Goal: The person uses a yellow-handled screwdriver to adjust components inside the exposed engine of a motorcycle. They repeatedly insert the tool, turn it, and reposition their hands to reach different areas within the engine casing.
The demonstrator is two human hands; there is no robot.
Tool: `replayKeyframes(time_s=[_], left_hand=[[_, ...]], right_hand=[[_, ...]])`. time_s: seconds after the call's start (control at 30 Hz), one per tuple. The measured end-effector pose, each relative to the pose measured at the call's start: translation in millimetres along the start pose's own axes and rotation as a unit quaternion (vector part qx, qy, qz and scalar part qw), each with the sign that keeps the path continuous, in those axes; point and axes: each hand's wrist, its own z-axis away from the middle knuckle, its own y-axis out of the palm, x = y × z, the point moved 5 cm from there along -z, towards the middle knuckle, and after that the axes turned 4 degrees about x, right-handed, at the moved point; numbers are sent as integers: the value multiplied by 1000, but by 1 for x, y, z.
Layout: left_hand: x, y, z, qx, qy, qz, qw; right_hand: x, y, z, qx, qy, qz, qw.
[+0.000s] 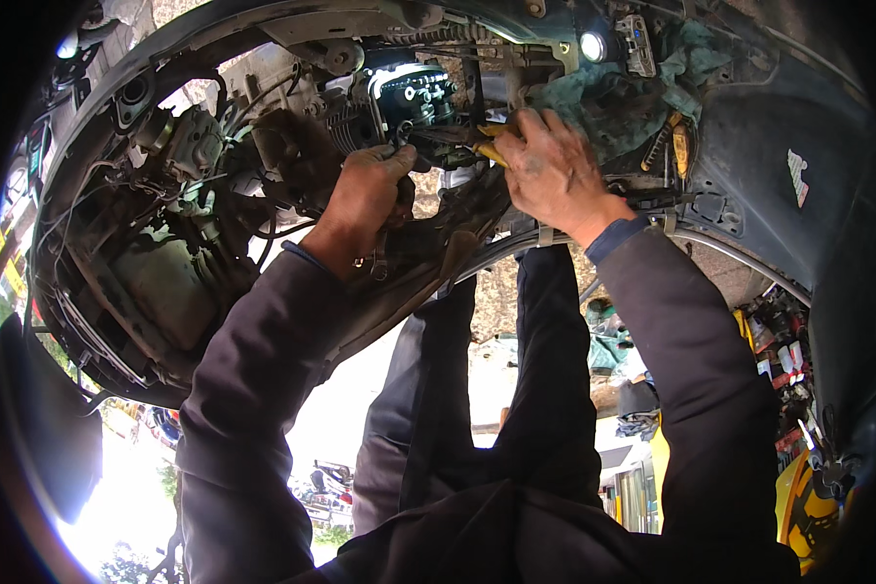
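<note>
My right hand is closed around yellow-handled pliers, whose dark jaws point left toward the engine. Just left of it, my left hand is closed beside the finned cylinder. Its thumb and fingers are pressed together near a small metal ring; what they hold is hidden. Above both hands, light falls on the opened engine head, where metal parts show inside. A ring-shaped metal end hangs below my left wrist.
A lit lamp and a greenish cloth lie at the upper right. Another yellow-handled tool rests beside the dark body panel. Cables and engine parts crowd the left. A curved metal tube runs below my right wrist.
</note>
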Motion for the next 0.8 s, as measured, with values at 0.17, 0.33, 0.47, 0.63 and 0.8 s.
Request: replayKeyframes(time_s=[0.17, 0.33, 0.47, 0.63, 0.8], left_hand=[[0, 0, 0, -6, 6, 1, 1000], [1, 1, -2, -17, 6, 5, 1000], [3, 2, -1, -1, -21, 59, 998], [4, 3, -1, -18, -45, 95, 994], [5, 1, -4, -16, -44, 105, 993]], right_hand=[[28, 9, 12, 57, 132, -81, 986], [64, 5, 15, 67, 242, -161, 955], [84, -2, 10, 107, 287, -153, 940], [99, -9, 4, 114, 326, -196, 918], [108, -4, -2, 142, 364, -264, 882]])
